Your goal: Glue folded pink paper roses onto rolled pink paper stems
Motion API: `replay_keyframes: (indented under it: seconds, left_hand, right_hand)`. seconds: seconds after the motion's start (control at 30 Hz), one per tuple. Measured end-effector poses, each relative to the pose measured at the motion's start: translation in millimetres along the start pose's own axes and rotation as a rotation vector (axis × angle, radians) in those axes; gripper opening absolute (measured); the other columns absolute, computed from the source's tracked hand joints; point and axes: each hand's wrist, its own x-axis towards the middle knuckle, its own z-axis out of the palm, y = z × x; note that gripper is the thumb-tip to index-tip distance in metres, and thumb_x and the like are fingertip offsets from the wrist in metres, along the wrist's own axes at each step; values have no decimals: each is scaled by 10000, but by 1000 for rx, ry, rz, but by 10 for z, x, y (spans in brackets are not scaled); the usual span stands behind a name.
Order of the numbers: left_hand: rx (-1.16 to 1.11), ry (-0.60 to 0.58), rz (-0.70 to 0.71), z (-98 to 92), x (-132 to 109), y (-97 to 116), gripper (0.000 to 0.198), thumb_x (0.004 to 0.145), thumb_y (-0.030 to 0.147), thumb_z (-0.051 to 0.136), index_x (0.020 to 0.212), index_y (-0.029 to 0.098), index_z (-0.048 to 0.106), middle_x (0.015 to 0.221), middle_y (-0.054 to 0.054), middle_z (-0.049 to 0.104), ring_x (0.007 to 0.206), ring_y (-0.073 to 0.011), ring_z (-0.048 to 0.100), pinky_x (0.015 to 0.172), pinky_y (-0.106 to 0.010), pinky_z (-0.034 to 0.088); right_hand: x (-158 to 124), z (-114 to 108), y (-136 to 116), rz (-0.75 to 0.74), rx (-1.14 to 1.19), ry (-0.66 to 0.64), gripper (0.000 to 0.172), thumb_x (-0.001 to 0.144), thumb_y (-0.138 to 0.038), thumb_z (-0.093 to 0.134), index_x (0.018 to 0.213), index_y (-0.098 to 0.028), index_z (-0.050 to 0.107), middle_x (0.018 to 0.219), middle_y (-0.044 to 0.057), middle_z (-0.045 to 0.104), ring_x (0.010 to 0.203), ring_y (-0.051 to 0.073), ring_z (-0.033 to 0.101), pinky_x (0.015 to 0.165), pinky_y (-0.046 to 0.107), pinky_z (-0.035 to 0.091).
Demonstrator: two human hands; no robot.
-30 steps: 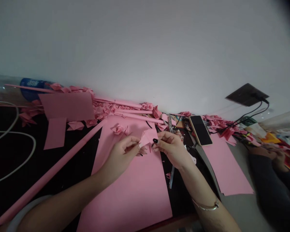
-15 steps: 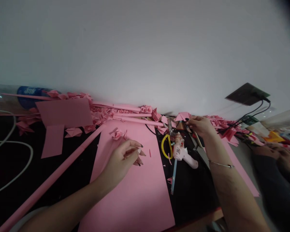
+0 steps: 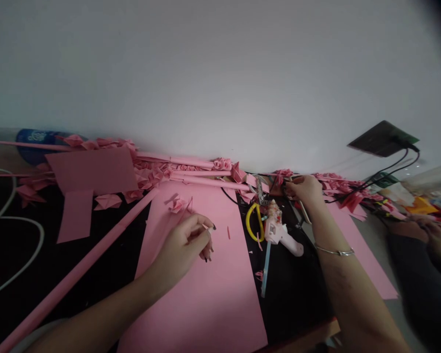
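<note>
My left hand (image 3: pixel 189 240) is over a large pink paper sheet (image 3: pixel 206 299), thumb and fingers pinched together; what they hold, if anything, is too small to make out. Just behind it is a small folded pink paper flower (image 3: pixel 177 203) with thin pink strips beside it. My right hand (image 3: pixel 306 191) reaches to the back by the wall, its fingers closed among tools and paper. A curved beige piece (image 3: pixel 304 212) shows just below it; its kind and the fingertips' hold are unclear. A white glue gun (image 3: pixel 279 233) with a clear glue stick (image 3: pixel 266 269) lies between the hands.
A yellow loop handle (image 3: pixel 255 223) lies beside the glue gun. Rolled pink paper tubes (image 3: pixel 91 260) and many folded flowers (image 3: pixel 147 174) line the wall. A blue-labelled bottle (image 3: pixel 33 142) lies left. Black cables (image 3: pixel 393 164) hang right, near another person's sleeve (image 3: pixel 419 279).
The pale folded paper at my right fingertips no longer shows; darker pink flowers appear there. My right fingers have curled in lower. The left hand has barely moved, its fingers drawn closer together.
</note>
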Motion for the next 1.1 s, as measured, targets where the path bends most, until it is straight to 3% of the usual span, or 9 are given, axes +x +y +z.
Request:
replay_keyframes:
  seconds: [0.2, 0.33, 0.47, 0.53, 0.7, 0.77, 0.87, 0.97, 1.1]
  left_hand:
    - [56, -33, -10, -4, -28, -22, 66, 785, 195, 496, 850, 204, 495, 523, 87, 509, 420, -81, 489, 434, -199, 421]
    - [242, -88, 57, 3, -87, -53, 71, 827, 221, 466, 877, 215, 516, 541, 78, 485, 419, -87, 464, 422, -202, 380]
    - [636, -102, 309, -21, -145, 6, 130, 832, 212, 477, 889, 233, 592, 544, 58, 476, 470, -102, 427, 480, -221, 319]
    - [789, -4, 386, -92, -144, 108, 141, 822, 221, 493, 901, 242, 608, 577, 44, 518, 472, -108, 432, 497, -234, 321]
    - [1085, 457, 365, -433, -82, 403, 180, 799, 261, 523, 969, 222, 569, 702, 10, 581, 560, -152, 507, 579, -273, 378]
    - [1122, 484, 314, -543, -59, 423, 239, 792, 313, 549, 1003, 201, 562, 791, -19, 601, 620, -170, 537, 610, -288, 406]
    - [1091, 469, 235, -611, -47, 321, 308, 793, 368, 553, 1043, 192, 521, 914, -51, 603, 751, -198, 579, 701, -317, 441]
    - [1144, 466, 166, -616, -64, 189, 359, 749, 424, 591, 1019, 209, 492, 907, -51, 600, 737, -215, 579, 649, -323, 430]
    - [1225, 436, 99, -605, -114, 137, 257, 725, 438, 584, 847, 222, 515, 785, -33, 602, 671, -213, 566, 554, -292, 367]
  right_hand:
    - [-429, -369, -36, -9, -46, 12, 188, 790, -264, 505, 691, -171, 636, 515, 34, 633, 424, 166, 557, 478, 280, 427]
    - [-837, -546, 86, -84, 61, -235, 294, 771, -325, 474, 953, -165, 640, 652, 49, 678, 521, 172, 597, 483, 273, 466]
    - [-1155, -563, 207, -218, -60, -415, 466, 667, -322, 588, 1112, -185, 595, 854, 79, 686, 708, 215, 640, 596, 315, 512]
    - [-1250, -503, 248, -263, -105, -433, 485, 652, -308, 595, 1119, -179, 587, 904, 91, 674, 790, 235, 643, 665, 338, 518]
    - [-1340, -277, 288, -295, -160, -483, 501, 687, -227, 528, 1181, -155, 484, 985, 111, 649, 875, 244, 643, 741, 343, 493]
    - [-1350, -207, 276, -293, -200, -507, 496, 693, -192, 504, 1184, -156, 443, 954, 101, 651, 830, 235, 650, 710, 328, 482]
    - [-1370, -140, 239, -295, -251, -429, 503, 663, -156, 508, 1160, -147, 433, 927, 106, 651, 822, 243, 648, 703, 323, 472]
    - [-1394, -112, 205, -266, -237, -294, 465, 672, -173, 522, 1134, -154, 471, 1004, 134, 649, 890, 270, 641, 744, 343, 473]
    - [-1402, -148, 187, -212, -55, -155, 393, 726, -264, 548, 1110, -183, 530, 987, 111, 667, 831, 263, 644, 698, 336, 485]
